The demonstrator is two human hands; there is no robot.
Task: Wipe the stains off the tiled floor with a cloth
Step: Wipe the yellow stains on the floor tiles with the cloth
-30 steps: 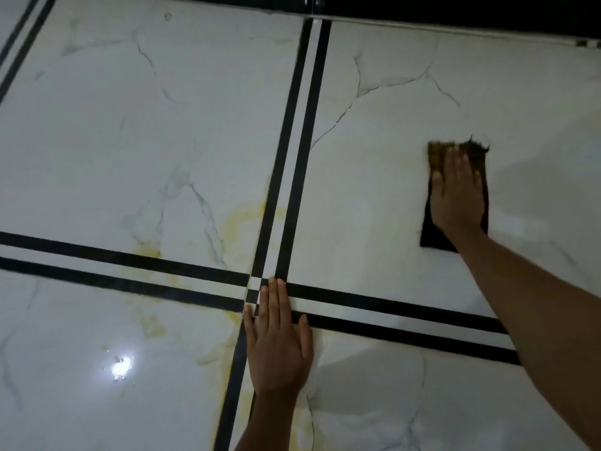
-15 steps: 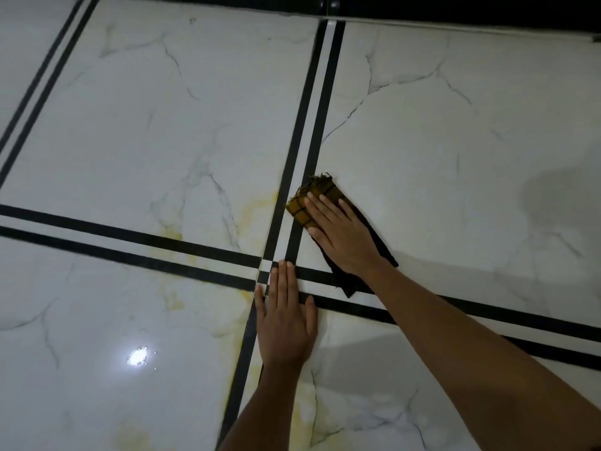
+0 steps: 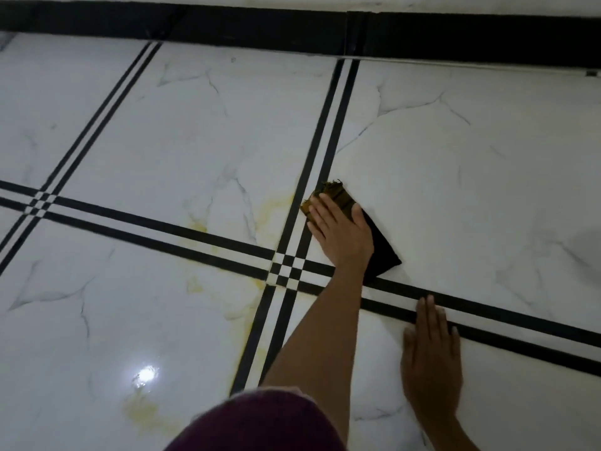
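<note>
Dark cloth (image 3: 381, 252), long axis diagonal, frayed brown end upper-left

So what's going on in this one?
A person is kneeling over a glossy tiled floor, wiping it. The left hand presses flat on a dark cloth lying just right of where the black stripes cross, while the right hand is braced flat on the floor nearer the person. Yellowish stains remain to the left of the cloth and are not yet wiped.
</note>
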